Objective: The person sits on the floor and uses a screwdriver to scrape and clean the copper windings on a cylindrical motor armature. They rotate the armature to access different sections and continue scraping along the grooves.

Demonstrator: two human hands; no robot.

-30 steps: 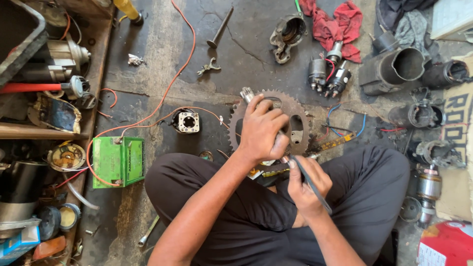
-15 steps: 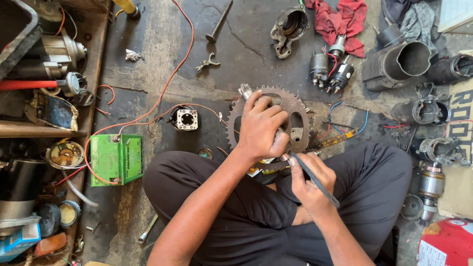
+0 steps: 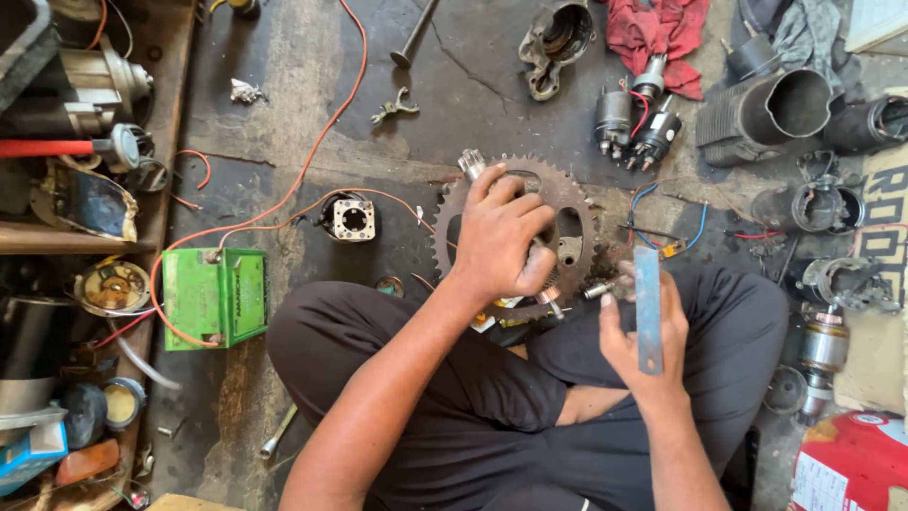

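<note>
I sit cross-legged on a dirty concrete floor. My left hand point(image 3: 501, 241) is closed over a small metal part resting on a large rusty toothed sprocket point(image 3: 577, 203) that lies flat just beyond my knees. My right hand point(image 3: 638, 350) holds a flat blue-grey metal strip point(image 3: 648, 308), like a piece of saw blade, upright and to the right of the sprocket. A short shiny pin point(image 3: 598, 289) lies between the two hands.
A green battery point(image 3: 216, 295) with orange wires sits at left, near a small square part point(image 3: 353, 218). Starter solenoids point(image 3: 629, 118), a red rag point(image 3: 657, 28), dark motor housings point(image 3: 776, 109) and more motor parts lie at the back and right. A cluttered shelf point(image 3: 76, 237) lines the left edge.
My right hand has drawn back from the sprocket to the right and turned the strip upright. My left hand stays gripped on the part over the sprocket.
</note>
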